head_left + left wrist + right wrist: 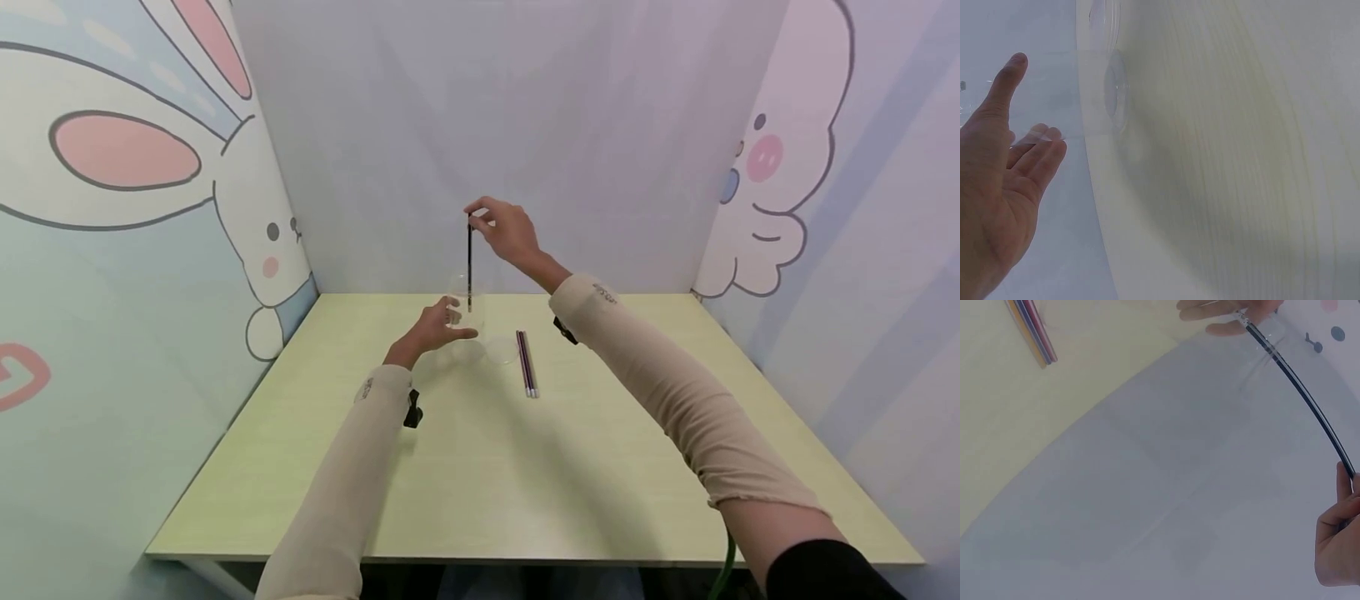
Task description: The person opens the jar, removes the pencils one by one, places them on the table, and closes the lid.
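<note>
A tall clear jar point(1054, 94) stands on the table near its far edge. My left hand point(432, 327) holds it at the side, thumb and fingers on opposite sides of the wall. Above it, my right hand point(512, 232) pinches a dark pencil point(469, 257) by its top end. The pencil hangs upright, its lower end within the jar's mouth. In the right wrist view the pencil point(1310, 400) slants from the right hand point(1338, 544) to the jar's rim beside the left fingers.
Several pencils point(527, 364) lie side by side on the table point(450, 483), right of the jar. Between them and the jar is a round clear lid or disc point(502, 350). A pale curtain point(510, 142) hangs behind, and printed walls flank both sides.
</note>
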Available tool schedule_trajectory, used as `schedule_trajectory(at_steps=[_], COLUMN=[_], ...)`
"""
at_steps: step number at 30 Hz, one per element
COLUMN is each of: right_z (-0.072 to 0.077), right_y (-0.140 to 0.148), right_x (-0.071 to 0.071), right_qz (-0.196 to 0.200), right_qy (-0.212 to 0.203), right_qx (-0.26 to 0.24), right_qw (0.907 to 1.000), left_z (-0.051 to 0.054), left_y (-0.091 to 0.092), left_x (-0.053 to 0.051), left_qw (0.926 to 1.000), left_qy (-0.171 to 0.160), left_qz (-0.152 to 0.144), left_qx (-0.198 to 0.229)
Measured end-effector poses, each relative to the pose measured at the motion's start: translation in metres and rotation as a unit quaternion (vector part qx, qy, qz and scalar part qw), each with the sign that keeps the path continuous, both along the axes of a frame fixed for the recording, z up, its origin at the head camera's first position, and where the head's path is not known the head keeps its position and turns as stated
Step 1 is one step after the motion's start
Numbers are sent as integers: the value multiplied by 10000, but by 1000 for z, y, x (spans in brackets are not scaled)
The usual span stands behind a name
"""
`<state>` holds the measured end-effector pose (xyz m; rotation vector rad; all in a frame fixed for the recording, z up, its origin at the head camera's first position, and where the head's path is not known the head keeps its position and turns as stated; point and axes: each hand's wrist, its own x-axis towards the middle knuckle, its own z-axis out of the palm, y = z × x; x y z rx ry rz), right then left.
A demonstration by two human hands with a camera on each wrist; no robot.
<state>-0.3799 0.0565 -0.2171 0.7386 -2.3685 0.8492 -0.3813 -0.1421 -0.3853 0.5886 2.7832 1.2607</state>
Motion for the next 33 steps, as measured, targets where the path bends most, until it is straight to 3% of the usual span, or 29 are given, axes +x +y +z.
schedule_trajectory(at_steps=[6,24,33], right_z=[12,29,18], right_y=[5,19,48], right_x=[1,-5,-10], right_qz=[-99,-304,-532], right_qy=[39,372,21], right_qx=[-99,-553,-547], right_qw=[9999,9973,9971], left_z=[0,0,-1], left_y=[0,-4,-4], left_x=[0,0,0], left_qw=[10000,10000,9999], left_qy=[-28,86,109], left_qz=[17,35,13], left_qx=[-18,-11,-12])
